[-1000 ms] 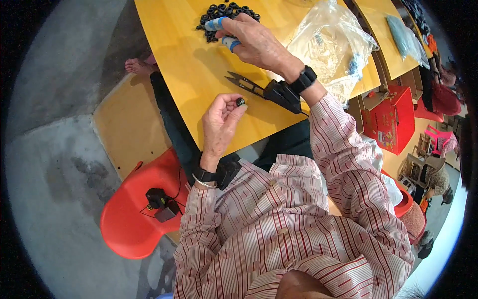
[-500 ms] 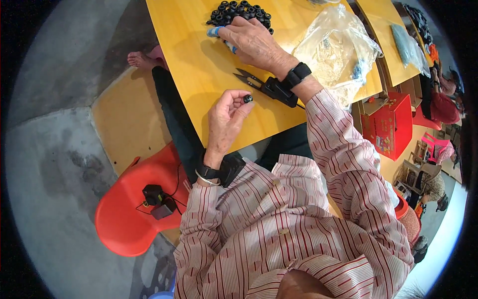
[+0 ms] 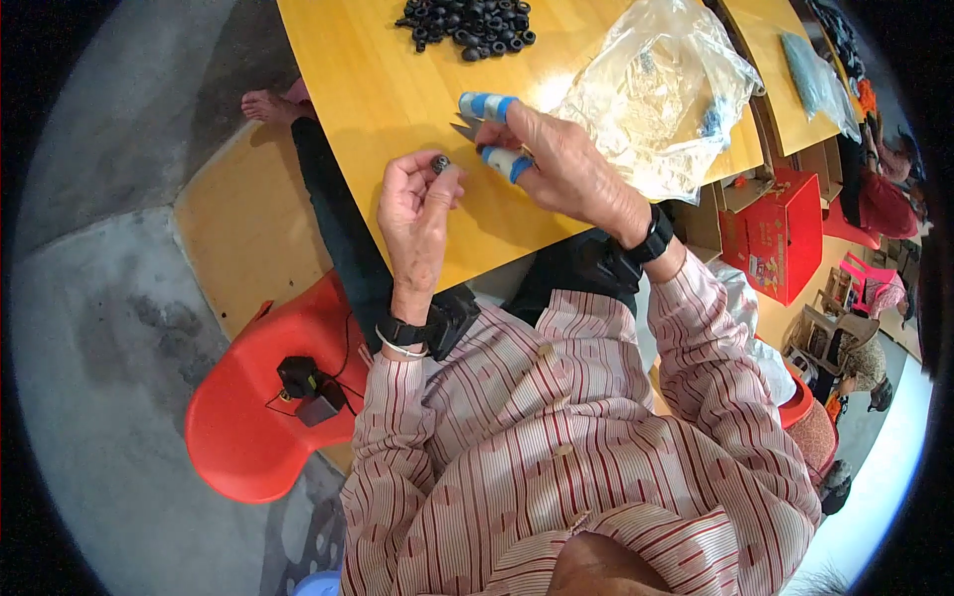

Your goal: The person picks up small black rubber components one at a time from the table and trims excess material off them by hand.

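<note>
My left hand [image 3: 415, 214] is closed over the table's near-left edge, pinching a small dark round piece [image 3: 441, 164] between thumb and fingertips. To its right my right hand [image 3: 576, 169] has its thumb and index finger apart, both wrapped in blue and white tape. That hand is over a pair of thread snips; only a dark pointed blade [image 3: 464, 129] shows past the fingers, and the handle is hidden beneath. Farther back lies a pile of small black round pieces [image 3: 469, 25], several of them ring-shaped.
A crumpled clear plastic bag [image 3: 661, 89] lies on the yellow table [image 3: 368, 89], right of my right hand. Beyond the table's right side stands a red box [image 3: 775, 238]. An orange-red stool [image 3: 248, 427] with small black devices is at my left. Other people sit far right.
My right hand has come back from the black pile to the snips. My left hand has shifted slightly left and away from me, keeping the small dark piece. The view has shifted a little.
</note>
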The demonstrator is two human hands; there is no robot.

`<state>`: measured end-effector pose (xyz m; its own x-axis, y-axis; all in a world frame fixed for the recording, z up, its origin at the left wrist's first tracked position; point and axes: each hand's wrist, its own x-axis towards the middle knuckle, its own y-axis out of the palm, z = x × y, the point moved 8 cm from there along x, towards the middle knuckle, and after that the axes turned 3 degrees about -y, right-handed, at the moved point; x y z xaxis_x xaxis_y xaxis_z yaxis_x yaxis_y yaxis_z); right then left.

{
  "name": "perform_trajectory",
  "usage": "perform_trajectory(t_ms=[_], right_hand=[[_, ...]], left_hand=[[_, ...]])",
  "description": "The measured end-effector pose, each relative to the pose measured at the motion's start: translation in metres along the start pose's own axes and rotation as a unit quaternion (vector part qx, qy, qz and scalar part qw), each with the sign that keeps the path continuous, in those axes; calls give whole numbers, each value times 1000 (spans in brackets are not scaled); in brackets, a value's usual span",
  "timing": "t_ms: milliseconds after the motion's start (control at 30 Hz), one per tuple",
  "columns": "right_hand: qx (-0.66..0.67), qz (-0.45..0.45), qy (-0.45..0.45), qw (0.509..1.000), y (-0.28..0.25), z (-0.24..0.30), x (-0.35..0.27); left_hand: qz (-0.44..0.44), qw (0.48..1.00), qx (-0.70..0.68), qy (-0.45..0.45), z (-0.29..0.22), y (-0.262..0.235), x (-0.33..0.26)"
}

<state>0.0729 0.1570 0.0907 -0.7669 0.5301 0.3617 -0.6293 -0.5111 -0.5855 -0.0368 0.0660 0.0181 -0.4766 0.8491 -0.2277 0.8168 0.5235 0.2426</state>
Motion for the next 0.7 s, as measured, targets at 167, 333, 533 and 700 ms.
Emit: perform_trajectory(t_ms=[167,333,533,700], right_hand=[[-112,21,-38,993,9,19,-14],[-154,24,-83,984,10,33,-16],[-100,-3,-78,992,6,22,-26],[-19,-67,-33,997,-7,19,-33]], left_hand=[[4,1000,5,9,-3,9,-1],[12,999,-10,38,-5,13,-3],[28,999,-35,29,-3,19,-4],[29,996,-81,-18,-2,24,-6]])
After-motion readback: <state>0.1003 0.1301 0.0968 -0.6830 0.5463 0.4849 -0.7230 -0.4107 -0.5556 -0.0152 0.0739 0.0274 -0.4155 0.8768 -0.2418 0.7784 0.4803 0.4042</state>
